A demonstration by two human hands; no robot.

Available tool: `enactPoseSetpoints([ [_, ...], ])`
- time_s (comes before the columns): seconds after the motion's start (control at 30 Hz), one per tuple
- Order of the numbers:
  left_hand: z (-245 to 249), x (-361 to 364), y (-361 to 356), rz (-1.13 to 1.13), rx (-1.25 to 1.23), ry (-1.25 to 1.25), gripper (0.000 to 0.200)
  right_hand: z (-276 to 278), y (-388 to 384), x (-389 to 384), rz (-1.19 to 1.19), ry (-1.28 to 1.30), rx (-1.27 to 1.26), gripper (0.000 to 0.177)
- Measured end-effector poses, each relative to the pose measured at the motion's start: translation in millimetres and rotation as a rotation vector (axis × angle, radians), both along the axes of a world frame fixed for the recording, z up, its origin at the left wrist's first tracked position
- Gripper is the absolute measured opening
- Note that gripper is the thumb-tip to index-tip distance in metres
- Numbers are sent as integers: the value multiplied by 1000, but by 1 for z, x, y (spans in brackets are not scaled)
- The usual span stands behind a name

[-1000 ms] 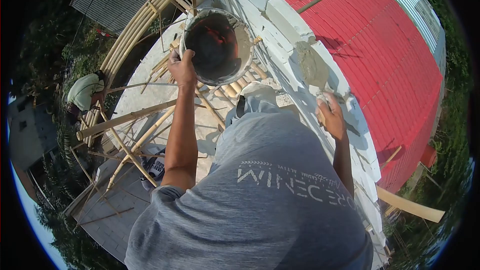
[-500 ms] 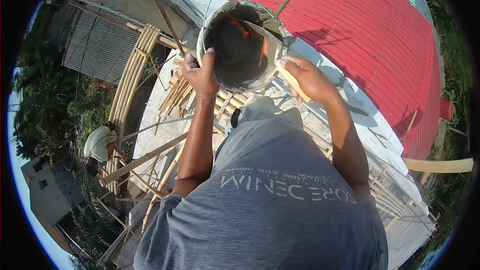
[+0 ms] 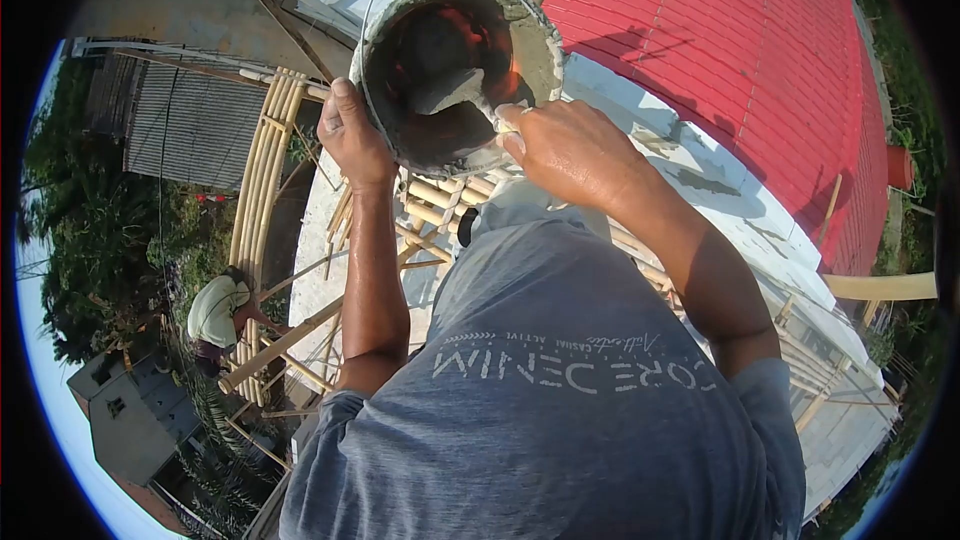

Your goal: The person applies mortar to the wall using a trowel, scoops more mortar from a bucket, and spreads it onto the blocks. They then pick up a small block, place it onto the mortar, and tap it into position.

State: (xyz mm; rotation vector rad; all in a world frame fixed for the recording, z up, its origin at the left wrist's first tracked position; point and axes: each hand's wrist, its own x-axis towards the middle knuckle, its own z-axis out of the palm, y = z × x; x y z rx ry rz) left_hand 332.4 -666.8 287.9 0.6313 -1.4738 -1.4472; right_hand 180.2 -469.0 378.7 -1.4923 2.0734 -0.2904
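The left hand (image 3: 357,137), fingers curled, grips the side of the mortar-crusted bucket (image 3: 460,75). The right hand (image 3: 575,150) is closed around the handle of a trowel (image 3: 450,92), whose blade lies inside the bucket.

Beyond the right hand (image 3: 570,152), see a ribbed red roof (image 3: 720,60). Left of the left hand (image 3: 358,145), see bundled bamboo poles (image 3: 262,170), a grey corrugated roof (image 3: 190,130) and, lower down, a bent-over co-worker (image 3: 218,310) in a pale top.
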Motion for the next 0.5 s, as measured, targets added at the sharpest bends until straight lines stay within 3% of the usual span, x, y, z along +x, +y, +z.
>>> enactPoseSetpoints([
  [0.13, 10, -12, 18, 22, -83, -66, 38, -5, -9, 7, -131, 132, -113, 40],
  [0.23, 29, -20, 34, 60, -69, -83, 41, -24, 10, 7, -28, 158, -107, 43],
  [0.4, 10, -18, 42, 71, -59, -176, 39, -14, 31, -18, 29, 159, 102, 40],
  [0.5, 11, -26, 52, 31, -67, -163, 43, -16, 32, -17, -78, 264, -94, 38],
])
